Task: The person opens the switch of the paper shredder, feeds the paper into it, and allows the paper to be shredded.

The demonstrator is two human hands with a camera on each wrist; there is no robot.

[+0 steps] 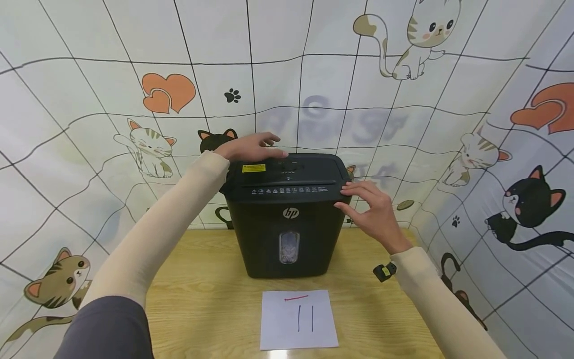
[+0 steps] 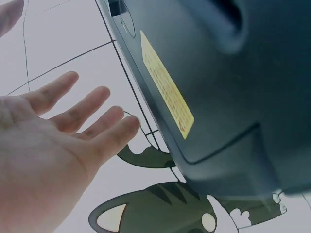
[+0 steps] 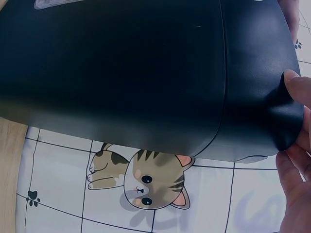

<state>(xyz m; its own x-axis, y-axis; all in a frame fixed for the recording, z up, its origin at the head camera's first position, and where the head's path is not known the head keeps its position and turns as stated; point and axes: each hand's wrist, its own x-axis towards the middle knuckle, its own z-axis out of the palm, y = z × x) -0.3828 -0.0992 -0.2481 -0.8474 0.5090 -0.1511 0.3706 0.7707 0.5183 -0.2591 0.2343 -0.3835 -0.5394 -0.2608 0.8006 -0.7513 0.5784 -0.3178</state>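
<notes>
A black paper shredder [image 1: 264, 239] with an hp logo stands upright on the table, and paper shreds show through its small front window [image 1: 289, 248]. Over the lid's back left part, my left hand [image 1: 251, 147] spreads its fingers, holding nothing. In the left wrist view those fingers [image 2: 104, 99] are apart from the lid, near its yellow label [image 2: 167, 87]. My right hand [image 1: 372, 209] grips the lid's front right corner, thumb at the front and fingers on top. Close up, the right wrist view shows fingertips [image 3: 291, 76] against the black casing [image 3: 260, 58].
In front of the shredder, a white sheet of paper [image 1: 278, 321] with a red stroke and two dark lines lies on the wooden table [image 1: 202, 299]. A cloth wall [image 1: 287, 85] with cat drawings rises behind and at both sides.
</notes>
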